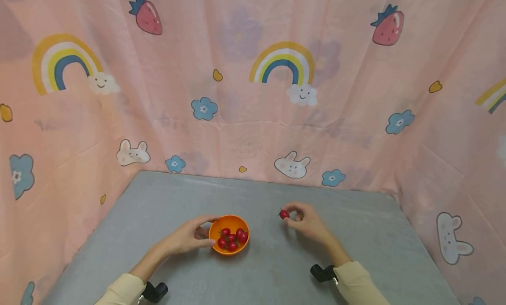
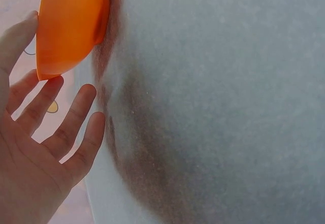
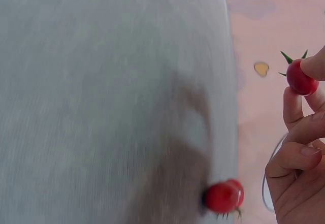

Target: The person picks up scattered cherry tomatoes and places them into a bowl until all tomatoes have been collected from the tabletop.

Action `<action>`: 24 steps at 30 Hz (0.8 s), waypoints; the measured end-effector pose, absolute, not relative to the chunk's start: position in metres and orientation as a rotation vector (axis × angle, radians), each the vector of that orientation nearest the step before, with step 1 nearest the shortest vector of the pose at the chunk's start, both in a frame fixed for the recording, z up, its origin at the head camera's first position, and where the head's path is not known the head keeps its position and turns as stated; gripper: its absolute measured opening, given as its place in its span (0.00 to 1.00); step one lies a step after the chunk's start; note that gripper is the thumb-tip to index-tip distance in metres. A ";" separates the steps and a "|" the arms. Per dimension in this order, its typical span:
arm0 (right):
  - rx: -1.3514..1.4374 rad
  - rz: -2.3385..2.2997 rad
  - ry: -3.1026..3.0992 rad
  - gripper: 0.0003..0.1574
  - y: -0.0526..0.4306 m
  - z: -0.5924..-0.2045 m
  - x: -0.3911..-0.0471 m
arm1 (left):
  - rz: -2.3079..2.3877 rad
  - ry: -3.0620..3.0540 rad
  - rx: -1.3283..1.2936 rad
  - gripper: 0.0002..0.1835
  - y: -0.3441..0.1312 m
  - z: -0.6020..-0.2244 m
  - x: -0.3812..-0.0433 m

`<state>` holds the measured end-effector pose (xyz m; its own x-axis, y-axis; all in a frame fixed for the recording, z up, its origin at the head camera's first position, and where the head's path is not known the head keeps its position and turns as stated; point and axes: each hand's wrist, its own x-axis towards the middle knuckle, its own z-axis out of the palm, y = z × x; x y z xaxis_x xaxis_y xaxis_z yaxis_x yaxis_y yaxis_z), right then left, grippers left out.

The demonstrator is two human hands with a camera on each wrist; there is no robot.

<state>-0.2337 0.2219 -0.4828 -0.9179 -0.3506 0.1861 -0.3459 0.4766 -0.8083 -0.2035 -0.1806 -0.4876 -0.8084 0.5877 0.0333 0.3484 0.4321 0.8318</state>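
In the head view an orange bowl sits on the grey table, with several red cherry tomatoes inside. My left hand holds it from the left side, thumb and index finger at the rim. In the left wrist view the other fingers fan out beside the bowl. To the right of the bowl, my right hand pinches a cherry tomato with green sepals, held up off the table. Other cherry tomatoes lie on the table below that hand in the right wrist view; the head view hides them.
The grey table ends at a pink curtain printed with rainbows, rabbits and flowers, which hangs along the back and both sides. Black wrist mounts show at both cuffs.
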 end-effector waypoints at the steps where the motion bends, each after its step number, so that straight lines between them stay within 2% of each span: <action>1: -0.642 -1.476 2.683 0.14 0.219 -0.483 -0.234 | 1.317 2.423 0.809 0.36 -0.181 -0.487 -0.204; 24: -0.771 -1.561 2.495 0.13 0.156 -0.483 -0.232 | 1.309 2.425 0.779 0.36 -0.182 -0.490 -0.206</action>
<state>-0.2316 0.1557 -0.4831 -0.8671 -0.4651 0.1781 -0.3637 0.3469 -0.8645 -0.2057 -0.1823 -0.4903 -0.8164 0.5774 0.0114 0.3263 0.4450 0.8340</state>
